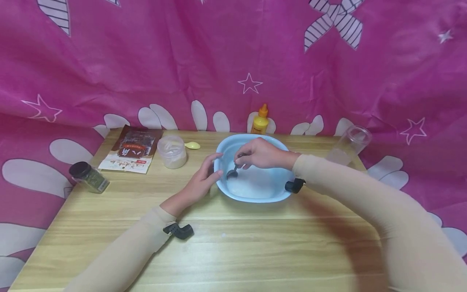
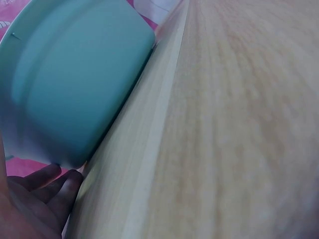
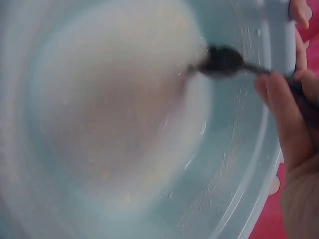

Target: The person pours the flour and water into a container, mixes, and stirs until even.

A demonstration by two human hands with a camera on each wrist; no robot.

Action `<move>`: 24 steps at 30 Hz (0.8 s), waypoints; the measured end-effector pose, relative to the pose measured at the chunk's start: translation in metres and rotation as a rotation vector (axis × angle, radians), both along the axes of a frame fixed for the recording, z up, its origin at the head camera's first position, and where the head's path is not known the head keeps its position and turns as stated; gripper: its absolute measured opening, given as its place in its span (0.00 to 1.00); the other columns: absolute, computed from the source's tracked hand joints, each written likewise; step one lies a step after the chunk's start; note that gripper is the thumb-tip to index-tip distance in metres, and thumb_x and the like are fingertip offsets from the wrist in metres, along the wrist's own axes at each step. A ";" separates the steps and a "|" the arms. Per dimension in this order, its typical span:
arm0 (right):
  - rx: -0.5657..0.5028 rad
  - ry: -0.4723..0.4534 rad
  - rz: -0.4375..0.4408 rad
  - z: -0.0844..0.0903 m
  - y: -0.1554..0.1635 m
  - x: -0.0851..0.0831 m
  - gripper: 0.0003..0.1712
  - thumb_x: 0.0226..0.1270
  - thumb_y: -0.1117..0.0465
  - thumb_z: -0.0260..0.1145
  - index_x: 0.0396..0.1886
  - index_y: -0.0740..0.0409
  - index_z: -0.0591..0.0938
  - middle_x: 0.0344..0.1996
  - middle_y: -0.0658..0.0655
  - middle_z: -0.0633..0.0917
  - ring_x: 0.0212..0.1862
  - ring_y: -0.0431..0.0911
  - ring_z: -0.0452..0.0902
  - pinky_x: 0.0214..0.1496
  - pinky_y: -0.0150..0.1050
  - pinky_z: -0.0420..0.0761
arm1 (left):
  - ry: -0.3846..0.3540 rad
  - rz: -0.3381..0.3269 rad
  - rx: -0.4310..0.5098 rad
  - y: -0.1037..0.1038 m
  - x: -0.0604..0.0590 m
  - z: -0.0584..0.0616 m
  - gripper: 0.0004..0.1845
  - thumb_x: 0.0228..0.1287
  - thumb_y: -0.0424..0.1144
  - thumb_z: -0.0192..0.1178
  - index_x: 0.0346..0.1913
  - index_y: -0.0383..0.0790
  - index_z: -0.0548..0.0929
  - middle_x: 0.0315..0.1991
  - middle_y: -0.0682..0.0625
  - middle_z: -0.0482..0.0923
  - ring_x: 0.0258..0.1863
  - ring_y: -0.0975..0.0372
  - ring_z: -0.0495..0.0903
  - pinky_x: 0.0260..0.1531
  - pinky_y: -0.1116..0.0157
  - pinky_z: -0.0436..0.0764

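A light blue plastic basin (image 1: 279, 190) sits mid-table and holds white powder (image 1: 255, 186). My right hand (image 1: 260, 154) reaches over the basin and pinches a dark spoon (image 1: 233, 172) whose bowl dips into the powder at the left side. In the right wrist view the spoon (image 3: 224, 60) rests at the edge of the white powder (image 3: 119, 109), with my fingers (image 3: 284, 114) on its handle. My left hand (image 1: 202, 180) grips the basin's left rim, thumb on the edge. The left wrist view shows the basin's outer wall (image 2: 75, 84) and my fingers (image 2: 45, 191) beneath it.
On the wooden table (image 1: 233, 251): a brown food packet (image 1: 131, 153), a small clear tub (image 1: 172, 152), a yellow spoon (image 1: 192, 145), a dark-lidded spice jar (image 1: 89, 177) at the left edge, a yellow squeeze bottle (image 1: 260, 120) behind the basin, and a clear cup (image 1: 348, 145) at the right. Pink cloth hangs behind.
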State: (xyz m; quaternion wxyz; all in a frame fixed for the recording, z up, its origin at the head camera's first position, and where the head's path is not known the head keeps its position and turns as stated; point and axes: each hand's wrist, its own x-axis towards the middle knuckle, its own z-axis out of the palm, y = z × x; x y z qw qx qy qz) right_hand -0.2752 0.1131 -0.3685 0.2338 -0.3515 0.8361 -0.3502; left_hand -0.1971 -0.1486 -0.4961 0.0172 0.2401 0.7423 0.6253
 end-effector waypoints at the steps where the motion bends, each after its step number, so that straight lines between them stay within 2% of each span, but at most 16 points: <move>1: -0.003 -0.030 0.026 0.001 0.000 0.002 0.11 0.80 0.63 0.73 0.53 0.65 0.93 0.42 0.53 0.95 0.48 0.59 0.94 0.51 0.41 0.94 | 0.001 0.000 0.000 0.000 0.000 0.000 0.31 0.89 0.36 0.54 0.86 0.46 0.59 0.81 0.28 0.66 0.79 0.38 0.72 0.75 0.41 0.77; 5: 0.054 -0.119 0.103 0.004 0.005 0.005 0.10 0.79 0.64 0.74 0.51 0.66 0.93 0.39 0.53 0.95 0.47 0.58 0.95 0.48 0.42 0.95 | 0.005 0.002 0.001 0.000 0.000 0.000 0.32 0.88 0.36 0.55 0.86 0.45 0.59 0.81 0.28 0.66 0.79 0.38 0.71 0.74 0.41 0.77; 8: 0.138 -0.149 0.128 0.009 0.011 0.002 0.08 0.79 0.64 0.73 0.48 0.66 0.93 0.37 0.54 0.95 0.44 0.53 0.95 0.48 0.43 0.95 | 0.007 0.007 0.002 0.000 0.000 -0.001 0.32 0.88 0.35 0.55 0.86 0.44 0.59 0.82 0.28 0.65 0.79 0.37 0.71 0.73 0.41 0.78; 10: 0.209 -0.129 0.126 0.012 0.015 -0.002 0.08 0.79 0.64 0.73 0.47 0.66 0.93 0.36 0.53 0.94 0.41 0.48 0.95 0.48 0.42 0.95 | 0.010 0.010 0.000 0.000 0.000 0.000 0.32 0.88 0.35 0.55 0.86 0.44 0.59 0.82 0.29 0.65 0.79 0.36 0.71 0.73 0.40 0.79; 14: 0.345 -0.002 0.096 0.020 0.023 -0.012 0.08 0.80 0.63 0.71 0.45 0.65 0.92 0.32 0.52 0.92 0.37 0.44 0.94 0.47 0.40 0.93 | 0.011 0.018 -0.018 0.000 -0.001 0.000 0.31 0.88 0.36 0.55 0.86 0.44 0.60 0.82 0.28 0.64 0.78 0.35 0.72 0.72 0.40 0.79; 18: 0.439 0.205 0.050 0.025 0.025 -0.020 0.09 0.81 0.62 0.70 0.48 0.62 0.93 0.31 0.51 0.90 0.35 0.44 0.89 0.46 0.42 0.90 | 0.007 0.021 -0.026 0.000 -0.001 0.001 0.31 0.88 0.37 0.55 0.86 0.45 0.60 0.82 0.29 0.64 0.78 0.36 0.71 0.73 0.40 0.79; 21: 0.453 0.340 0.009 0.025 0.024 -0.023 0.10 0.82 0.61 0.70 0.51 0.61 0.93 0.33 0.52 0.89 0.35 0.47 0.84 0.44 0.42 0.89 | 0.005 0.020 -0.022 0.000 0.000 0.001 0.32 0.88 0.36 0.55 0.86 0.45 0.59 0.83 0.30 0.63 0.79 0.36 0.71 0.73 0.40 0.78; 24: 0.400 0.436 -0.014 0.021 0.022 -0.024 0.10 0.81 0.62 0.71 0.53 0.61 0.93 0.35 0.54 0.90 0.36 0.48 0.84 0.45 0.43 0.89 | 0.005 0.020 -0.022 0.001 0.000 0.001 0.32 0.88 0.37 0.55 0.86 0.46 0.59 0.83 0.30 0.63 0.79 0.36 0.70 0.73 0.40 0.78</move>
